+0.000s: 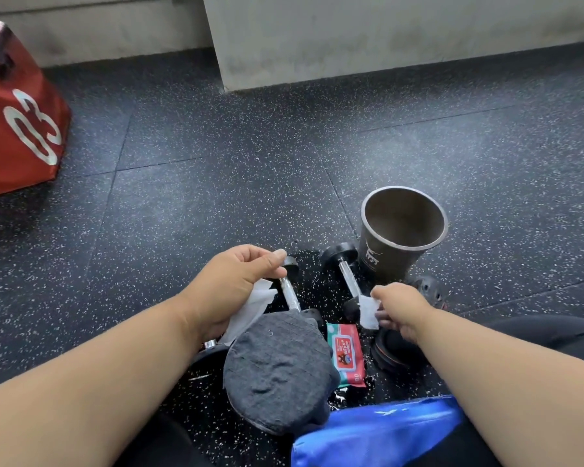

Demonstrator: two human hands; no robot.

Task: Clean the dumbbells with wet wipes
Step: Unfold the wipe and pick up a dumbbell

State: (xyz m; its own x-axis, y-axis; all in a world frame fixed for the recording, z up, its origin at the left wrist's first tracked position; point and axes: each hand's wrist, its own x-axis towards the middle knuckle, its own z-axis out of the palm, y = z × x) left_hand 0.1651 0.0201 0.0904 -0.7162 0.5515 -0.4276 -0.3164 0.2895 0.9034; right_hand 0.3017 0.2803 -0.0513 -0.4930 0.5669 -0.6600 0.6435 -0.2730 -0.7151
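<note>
Probably a gym, speckled black rubber floor tiles (216, 183), small dumbbells (346, 281) on the floor, red padded box (17, 129) marked 03, likely a plyo box, grey concrete wall (385, 32)

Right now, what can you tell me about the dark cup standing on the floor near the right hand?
The dark paper-like cup stands upright on the speckled black rubber floor, its round mouth open; nothing shows inside it. Its wall tapers downward and carries a pale logo, too small to read. It stands just beyond the right hand, beside the far head of the black dumbbell with a shiny metal handle. No hand touches it.
</note>
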